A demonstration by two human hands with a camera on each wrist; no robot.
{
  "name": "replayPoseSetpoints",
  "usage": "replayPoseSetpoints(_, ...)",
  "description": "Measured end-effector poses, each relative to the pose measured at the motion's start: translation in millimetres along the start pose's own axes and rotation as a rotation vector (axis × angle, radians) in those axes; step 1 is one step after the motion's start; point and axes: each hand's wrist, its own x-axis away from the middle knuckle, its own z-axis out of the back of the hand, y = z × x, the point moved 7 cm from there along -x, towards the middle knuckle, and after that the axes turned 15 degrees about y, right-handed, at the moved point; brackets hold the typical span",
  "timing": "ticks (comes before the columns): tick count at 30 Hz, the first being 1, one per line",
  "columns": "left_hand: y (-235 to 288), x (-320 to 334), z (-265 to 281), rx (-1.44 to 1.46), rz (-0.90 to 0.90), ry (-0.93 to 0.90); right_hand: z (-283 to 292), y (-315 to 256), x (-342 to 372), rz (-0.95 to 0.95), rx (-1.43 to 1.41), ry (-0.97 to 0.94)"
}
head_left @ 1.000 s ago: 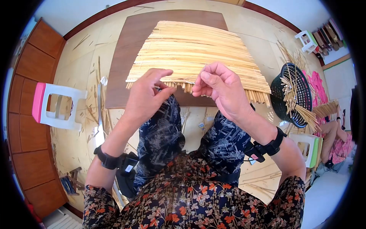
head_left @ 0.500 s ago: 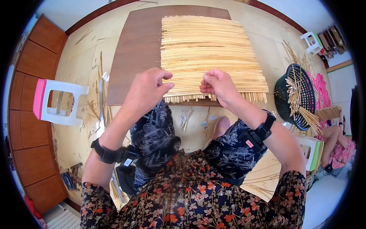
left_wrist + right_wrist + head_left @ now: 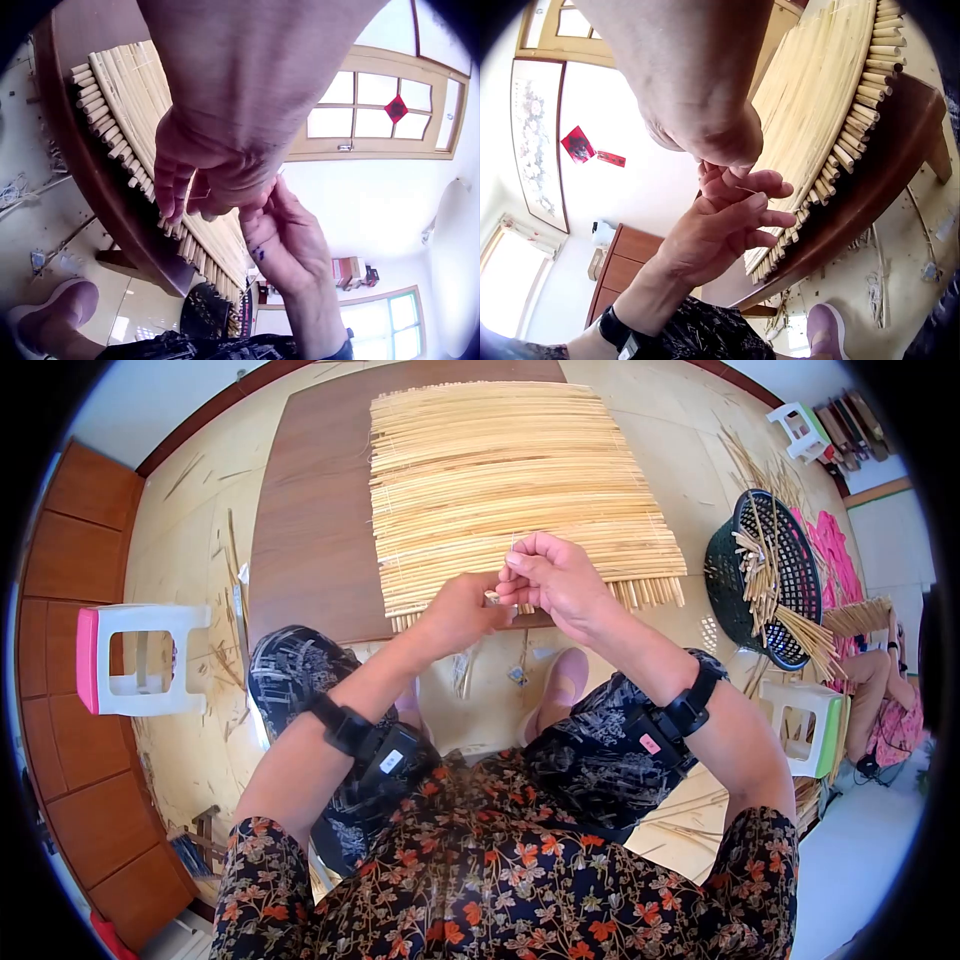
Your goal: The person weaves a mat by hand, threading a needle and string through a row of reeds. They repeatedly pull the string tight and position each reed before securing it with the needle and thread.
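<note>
A mat of pale straight reed sticks [image 3: 510, 470] lies on the brown table [image 3: 310, 510], its uneven stick ends reaching the near edge. Over that near edge my two hands meet. My right hand [image 3: 560, 585] pinches a fine pale thread [image 3: 514, 542] between thumb and forefinger, a short bit standing up above the fingertips. My left hand [image 3: 462, 615] is right at the right fingertips. In the right wrist view, a strand runs between the left thumb and forefinger, the other fingers loosely spread. In the left wrist view, my left wrist covers much of the fingers.
To the right stands a dark green basket [image 3: 722, 575] with sticks in it. A pink and white stool [image 3: 145, 660] is at the left, a green and white stool [image 3: 805, 725] at the right. Loose sticks litter the floor [image 3: 185, 560]. Another person [image 3: 890, 710] sits at far right.
My left hand has come right and in to meet the right hand's fingertips. The mat first swung straighter on the table, then appears shifted left and up in view. Both knees have spread.
</note>
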Motion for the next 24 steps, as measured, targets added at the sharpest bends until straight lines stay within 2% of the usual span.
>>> replayPoseSetpoints(6,-25,-2,-2,0.121,0.205,0.091,5,3,-3,0.039,0.128,0.068)
replayPoseSetpoints(12,-24,1,-2,0.070,0.140,0.052,7,13,-6,-0.046,0.064,0.111)
replayPoseSetpoints(19,-24,2,1,0.028,0.144,0.021,10,12,-1,-0.129,0.058,0.166)
replayPoseSetpoints(22,-23,1,4,-0.045,0.143,0.045,12,11,-5,-0.101,0.045,0.162)
replayPoseSetpoints(24,-25,-1,8,-0.020,0.145,0.123,13,7,-5,-0.043,0.029,0.171)
